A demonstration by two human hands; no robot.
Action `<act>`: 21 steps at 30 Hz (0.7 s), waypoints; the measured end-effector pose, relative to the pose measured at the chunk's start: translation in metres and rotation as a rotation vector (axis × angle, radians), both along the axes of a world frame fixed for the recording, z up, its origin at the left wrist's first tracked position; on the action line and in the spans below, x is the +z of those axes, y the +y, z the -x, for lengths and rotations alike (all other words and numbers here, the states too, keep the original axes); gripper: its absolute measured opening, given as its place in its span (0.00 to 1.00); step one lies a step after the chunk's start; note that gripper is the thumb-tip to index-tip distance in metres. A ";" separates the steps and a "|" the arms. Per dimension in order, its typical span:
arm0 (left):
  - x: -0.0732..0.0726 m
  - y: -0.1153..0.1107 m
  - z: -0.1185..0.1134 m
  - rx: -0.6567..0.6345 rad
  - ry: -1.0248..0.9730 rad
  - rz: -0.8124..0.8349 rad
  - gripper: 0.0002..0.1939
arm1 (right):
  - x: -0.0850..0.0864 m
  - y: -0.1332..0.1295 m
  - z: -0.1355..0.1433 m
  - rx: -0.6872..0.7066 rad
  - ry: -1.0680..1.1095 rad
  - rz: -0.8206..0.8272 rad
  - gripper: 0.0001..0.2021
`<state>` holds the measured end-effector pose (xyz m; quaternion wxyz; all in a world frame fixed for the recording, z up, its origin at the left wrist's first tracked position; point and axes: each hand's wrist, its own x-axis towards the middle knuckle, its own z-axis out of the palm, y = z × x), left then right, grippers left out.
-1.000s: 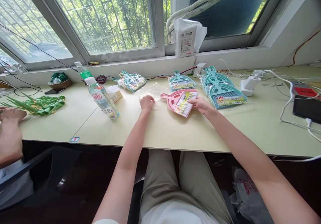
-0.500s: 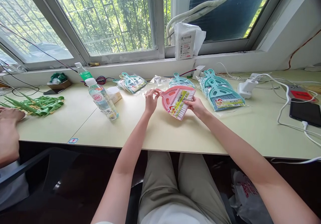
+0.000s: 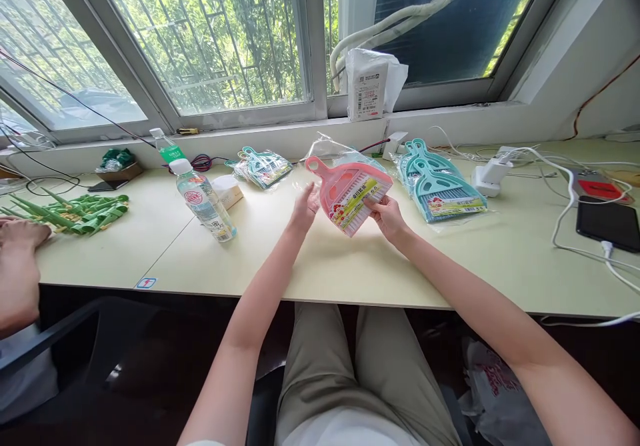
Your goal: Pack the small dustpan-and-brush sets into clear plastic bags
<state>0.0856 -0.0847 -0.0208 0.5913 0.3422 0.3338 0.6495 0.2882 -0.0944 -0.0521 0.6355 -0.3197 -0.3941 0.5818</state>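
A pink dustpan [image 3: 331,181] with a white-bristled brush and a yellow-and-red printed label is held over the table, its looped handle pointing up and left. My right hand [image 3: 387,218] pinches its lower right side, thumb on the label. Just below the handle is my left hand [image 3: 305,207], off the handle, with fingers loosely extended; some fingers are hard to make out. Behind the dustpan stands clear plastic wrap [image 3: 325,146], which mostly hides a teal dustpan there. More teal dustpans in wrap [image 3: 440,183] lie to the right, and another wrapped set [image 3: 263,167] to the left.
A clear bottle [image 3: 205,203] with a second green-labelled bottle behind it stands on the left, beside a white box [image 3: 227,191]. Further left, a person's hand [image 3: 23,233] rests by green woven strips [image 3: 90,213]. White cables, a plug adapter [image 3: 490,178] and a phone [image 3: 607,225] occupy the right.
My left hand has let go of the pink dustpan's handle and dropped slightly below it. The dustpan has tilted, handle end higher. The plastic wrap behind appears raised.
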 end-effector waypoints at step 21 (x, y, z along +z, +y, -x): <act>-0.016 -0.007 -0.028 -0.589 0.255 -0.052 0.30 | 0.012 0.013 -0.017 -0.245 0.152 -0.115 0.13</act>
